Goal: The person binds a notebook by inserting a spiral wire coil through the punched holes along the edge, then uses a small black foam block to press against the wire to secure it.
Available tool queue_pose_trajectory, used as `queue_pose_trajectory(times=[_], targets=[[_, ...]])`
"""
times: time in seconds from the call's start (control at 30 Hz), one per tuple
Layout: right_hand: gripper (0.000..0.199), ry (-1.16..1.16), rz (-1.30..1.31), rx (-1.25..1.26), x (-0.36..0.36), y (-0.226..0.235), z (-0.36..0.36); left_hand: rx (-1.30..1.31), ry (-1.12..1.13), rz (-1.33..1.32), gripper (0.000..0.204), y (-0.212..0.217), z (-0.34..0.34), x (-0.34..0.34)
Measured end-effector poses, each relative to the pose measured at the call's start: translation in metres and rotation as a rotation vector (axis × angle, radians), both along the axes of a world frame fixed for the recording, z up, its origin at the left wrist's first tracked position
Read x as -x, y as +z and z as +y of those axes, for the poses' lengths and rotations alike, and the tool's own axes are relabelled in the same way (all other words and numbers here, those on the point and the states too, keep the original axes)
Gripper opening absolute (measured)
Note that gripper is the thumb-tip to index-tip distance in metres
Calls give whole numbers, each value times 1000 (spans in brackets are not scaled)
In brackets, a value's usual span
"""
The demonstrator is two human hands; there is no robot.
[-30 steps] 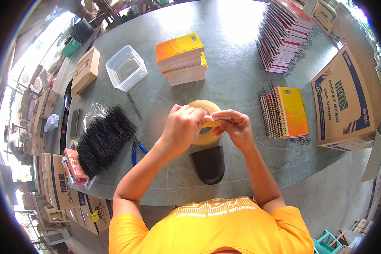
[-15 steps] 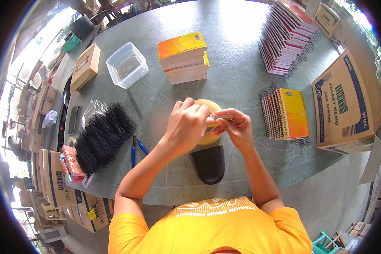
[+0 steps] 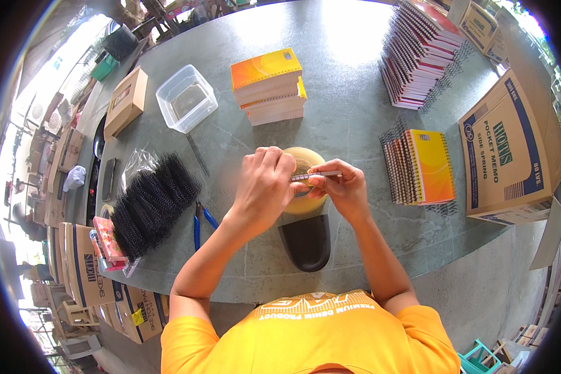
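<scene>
Between my hands is a thin pad [image 3: 306, 176], seen nearly edge-on, with a row of dark marks along its pale edge. My left hand [image 3: 263, 187] is closed at its left end, fingers curled and partly hiding it. My right hand [image 3: 346, 190] pinches the right end between thumb and fingers. Behind and below the hands is a yellowish ring-shaped roll [image 3: 304, 204], partly covered by them. A dark, rounded, sole-shaped piece [image 3: 306, 244] lies on the grey table just nearer to me than the roll.
Yellow-orange pads [image 3: 268, 71] are stacked ahead. Left are a clear plastic tub [image 3: 196, 115], black spiral coils [image 3: 155, 209] and blue-handled pliers [image 3: 197, 232]. Right are yellow spiral notebooks [image 3: 434, 165], red spiral notebooks [image 3: 417, 75] and an open cardboard box [image 3: 511, 149].
My left hand has shifted slightly left, and its fingers have drawn back from my right hand. More of the pad's marked edge shows between the hands.
</scene>
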State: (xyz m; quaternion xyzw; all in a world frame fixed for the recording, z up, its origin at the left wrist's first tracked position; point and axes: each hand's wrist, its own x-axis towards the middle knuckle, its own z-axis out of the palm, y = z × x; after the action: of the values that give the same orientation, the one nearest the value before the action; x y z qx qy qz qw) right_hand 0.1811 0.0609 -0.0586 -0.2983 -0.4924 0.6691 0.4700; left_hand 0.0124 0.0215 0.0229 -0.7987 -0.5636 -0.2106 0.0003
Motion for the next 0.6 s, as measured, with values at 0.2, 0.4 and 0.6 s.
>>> queue_pose_trajectory(times=[0.2,0.4,0.6], targets=[[17,-18,116,111,2,20,-3,-20,-55,9,26,-8,3,8],[21,32,63,79,-3,13,-2,-116,-21,-44,24,-16,5,5],[23,23,82,99,-1,6,-2,-97,-63,-102,26,-8,7,1]])
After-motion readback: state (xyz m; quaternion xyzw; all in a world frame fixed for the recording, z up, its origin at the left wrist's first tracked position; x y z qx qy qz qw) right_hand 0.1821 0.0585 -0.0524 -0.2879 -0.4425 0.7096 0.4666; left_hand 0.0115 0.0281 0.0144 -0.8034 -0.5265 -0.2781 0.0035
